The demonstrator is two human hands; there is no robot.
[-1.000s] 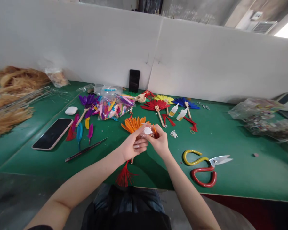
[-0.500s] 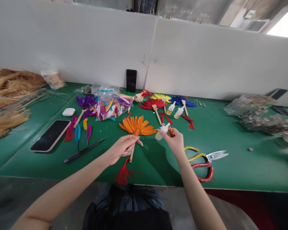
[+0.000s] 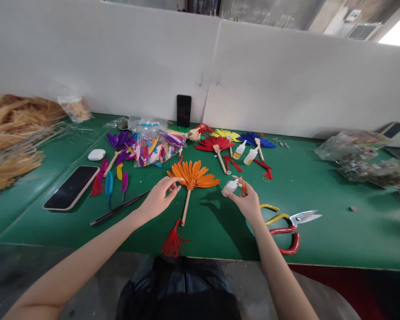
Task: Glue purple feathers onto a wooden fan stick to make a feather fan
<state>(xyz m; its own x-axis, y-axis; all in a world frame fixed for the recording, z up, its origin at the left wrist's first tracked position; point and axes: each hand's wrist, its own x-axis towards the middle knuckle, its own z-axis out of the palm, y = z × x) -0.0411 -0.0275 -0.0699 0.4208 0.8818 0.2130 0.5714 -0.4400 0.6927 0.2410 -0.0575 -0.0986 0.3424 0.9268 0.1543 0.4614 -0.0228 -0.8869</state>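
Note:
An orange feather fan (image 3: pixel 193 175) with a wooden stick and a red tassel (image 3: pixel 172 242) lies on the green table (image 3: pixel 336 231). My left hand (image 3: pixel 158 198) reaches to the fan's left edge, fingers spread and fingertips touching the feathers. My right hand (image 3: pixel 247 201) is closed on a small white glue bottle (image 3: pixel 230 187) held just right of the fan, with a thin orange piece also between its fingers.
Scissors with yellow and red handles (image 3: pixel 285 222) lie right of my right hand. A phone (image 3: pixel 72 187), loose feathers (image 3: pixel 109 183), a dark stick (image 3: pixel 119 207), a bag of feathers (image 3: pixel 155 149), more fans (image 3: pixel 220 144), glue bottles (image 3: pixel 246 153) and straw (image 3: pixel 13 133) surround.
My left hand let go of the fan's stick and moved up to its feathers. My right hand drew the glue bottle away to the right of the fan.

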